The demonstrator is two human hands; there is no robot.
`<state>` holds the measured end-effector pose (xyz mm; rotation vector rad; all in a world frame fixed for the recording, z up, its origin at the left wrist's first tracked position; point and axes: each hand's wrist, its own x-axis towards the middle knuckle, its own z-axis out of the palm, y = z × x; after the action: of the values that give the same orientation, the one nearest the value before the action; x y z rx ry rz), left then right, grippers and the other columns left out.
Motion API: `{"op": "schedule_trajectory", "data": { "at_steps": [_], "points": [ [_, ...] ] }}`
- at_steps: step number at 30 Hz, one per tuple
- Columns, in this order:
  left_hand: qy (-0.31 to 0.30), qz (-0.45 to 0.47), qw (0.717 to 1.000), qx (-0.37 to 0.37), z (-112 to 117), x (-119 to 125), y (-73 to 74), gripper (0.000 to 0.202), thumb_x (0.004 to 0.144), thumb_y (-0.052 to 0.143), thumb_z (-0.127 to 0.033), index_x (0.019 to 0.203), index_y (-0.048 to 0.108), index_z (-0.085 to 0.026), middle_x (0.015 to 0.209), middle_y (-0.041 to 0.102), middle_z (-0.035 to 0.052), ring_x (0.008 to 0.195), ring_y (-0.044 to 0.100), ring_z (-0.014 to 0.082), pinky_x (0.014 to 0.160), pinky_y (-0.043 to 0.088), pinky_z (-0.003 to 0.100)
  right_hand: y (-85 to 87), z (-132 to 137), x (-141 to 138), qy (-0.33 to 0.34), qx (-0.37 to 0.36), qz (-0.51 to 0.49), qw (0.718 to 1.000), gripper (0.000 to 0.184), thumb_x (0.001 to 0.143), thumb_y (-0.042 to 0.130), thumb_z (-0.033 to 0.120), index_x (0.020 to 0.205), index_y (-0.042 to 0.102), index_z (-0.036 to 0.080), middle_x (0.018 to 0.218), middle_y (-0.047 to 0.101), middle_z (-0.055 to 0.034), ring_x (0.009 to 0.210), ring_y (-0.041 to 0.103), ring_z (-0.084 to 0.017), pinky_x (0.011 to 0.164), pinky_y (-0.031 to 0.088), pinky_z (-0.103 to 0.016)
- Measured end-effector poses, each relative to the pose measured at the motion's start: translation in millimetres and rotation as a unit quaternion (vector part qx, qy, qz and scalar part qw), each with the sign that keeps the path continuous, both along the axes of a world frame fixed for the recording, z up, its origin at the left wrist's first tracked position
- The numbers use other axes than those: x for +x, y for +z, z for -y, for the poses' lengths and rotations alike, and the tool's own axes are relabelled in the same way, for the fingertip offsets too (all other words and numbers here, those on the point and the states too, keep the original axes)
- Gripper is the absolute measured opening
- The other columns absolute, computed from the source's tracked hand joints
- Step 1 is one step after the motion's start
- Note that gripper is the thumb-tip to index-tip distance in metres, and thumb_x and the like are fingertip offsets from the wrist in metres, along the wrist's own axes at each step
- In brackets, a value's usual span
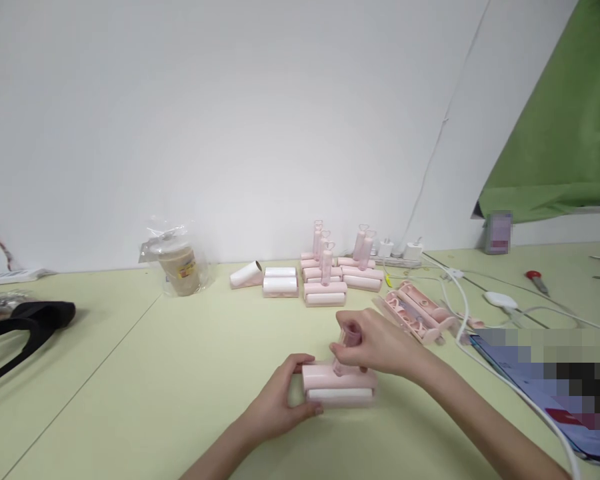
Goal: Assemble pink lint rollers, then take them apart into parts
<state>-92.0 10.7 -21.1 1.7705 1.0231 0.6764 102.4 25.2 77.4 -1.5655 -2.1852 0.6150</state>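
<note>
A pink lint roller (339, 385) with a white roll lies on the pale green table (180, 373) in front of me. My left hand (277, 399) grips its left end, fingers wrapped round it. My right hand (380, 347) pinches the pink handle (349, 339) that stands up from the roller's top. Behind them stand several finished pink rollers (330, 280) in a stack, with loose white rolls (280, 281) to their left.
Open pink roller shells (415, 310) lie right of my hands. White cables (460, 300) and chargers run along the right, beside a blurred flat object (555, 380). A bagged paper cup (179, 267) stands at left, a black strap (25, 320) at far left.
</note>
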Motion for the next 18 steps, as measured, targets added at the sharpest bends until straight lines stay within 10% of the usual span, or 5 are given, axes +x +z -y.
{"op": "schedule_trajectory", "data": {
  "at_steps": [8, 14, 18],
  "points": [
    [0.007, 0.018, 1.0, -0.004, -1, 1, -3.0, 0.053, 0.063, 0.063, -0.019, 0.112, 0.041, -0.023, 0.113, 0.05, 0.0033, 0.106, 0.044, 0.0208, 0.091, 0.035, 0.03, -23.6, 6, -17, -0.128, 0.083, 0.028, 0.988, 0.023, 0.065, 0.053, 0.026, 0.052, 0.034, 0.021, 0.045, 0.048, 0.0039, 0.045, 0.044, -0.012, 0.041, 0.026, -0.021],
    [-0.023, -0.009, 1.0, 0.011, -1, -4, 1.1, 0.048, 0.07, 0.058, -0.024, 0.114, 0.039, -0.024, 0.113, 0.05, 0.0031, 0.102, 0.047, 0.0208, 0.089, 0.036, 0.03, -38.5, -15, 36, 0.075, -0.025, -0.091, 0.993, 0.031, 0.076, 0.046, 0.05, 0.08, 0.054, 0.021, 0.057, 0.06, 0.0031, 0.045, 0.054, -0.011, 0.042, 0.037, -0.02],
    [0.013, -0.063, 0.996, 0.058, -6, -10, -0.3, 0.05, 0.07, 0.058, -0.028, 0.116, 0.039, -0.025, 0.117, 0.045, 0.0051, 0.109, 0.04, 0.0233, 0.094, 0.032, 0.034, -65.1, -37, 65, -0.065, 0.059, -0.095, 0.992, 0.036, 0.085, 0.03, 0.045, 0.094, 0.052, 0.018, 0.073, 0.062, -0.0039, 0.061, 0.061, -0.016, 0.053, 0.045, -0.027]
  ]
}}
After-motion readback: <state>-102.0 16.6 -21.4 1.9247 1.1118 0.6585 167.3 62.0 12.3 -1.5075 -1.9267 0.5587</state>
